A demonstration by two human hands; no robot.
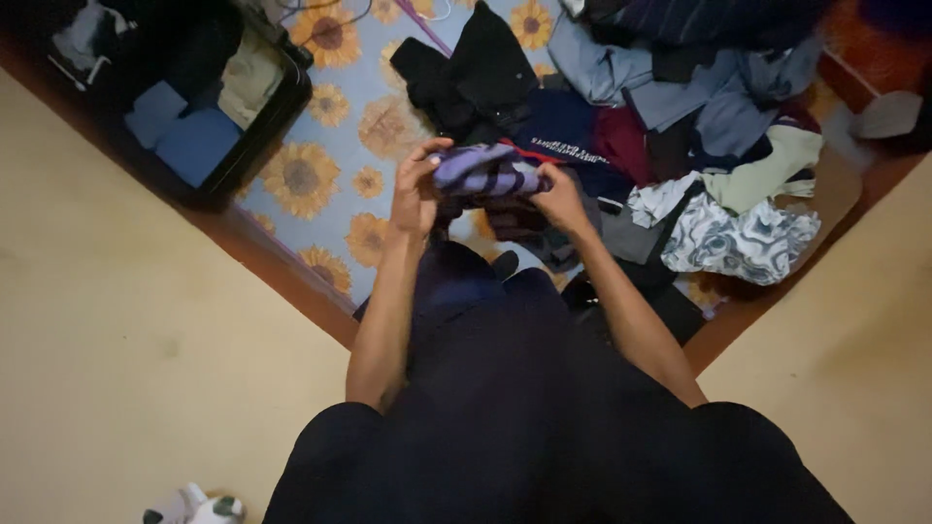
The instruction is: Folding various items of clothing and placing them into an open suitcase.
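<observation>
- A folded garment (485,173) sat between the left hand (413,194) and right hand (561,199).
- A clothes pile (699,126) lay right of them on the bed (320,184).
- An open suitcase (194,107) lay on its left.

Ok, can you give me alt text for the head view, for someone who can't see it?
Seen from above, the left hand and right hand hold a folded purple-and-dark striped garment over a sunflower-print sheet. A pile of mixed clothes lies to the right, and an open dark suitcase holding folded items sits upper left.
</observation>
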